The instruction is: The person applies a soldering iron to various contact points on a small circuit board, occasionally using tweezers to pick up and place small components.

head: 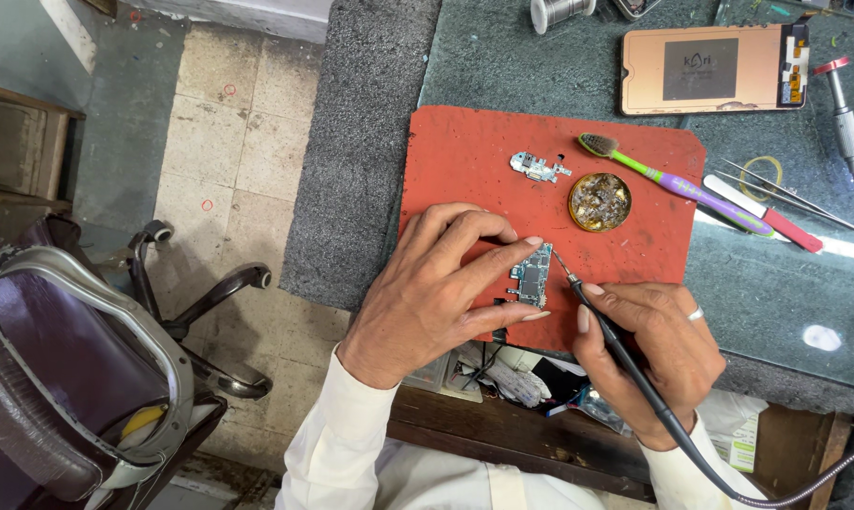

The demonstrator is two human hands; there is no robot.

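Red mat (465,161) edge borders board (532,275).

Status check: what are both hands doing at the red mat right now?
Left hand pinches circuit board on red mat. Right hand grips soldering iron, tip at board's edge. Nothing blocking; tip-cleaner tin and toothbrush sit apart.

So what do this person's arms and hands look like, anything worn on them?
Both hands are bare, no gloves. The left hand and right hand come out of long, cream-white shirt sleeves with loose cuffs at the wrists. The right hand wears a plain silver-coloured ring on one finger. No watch or bracelet shows on either wrist.
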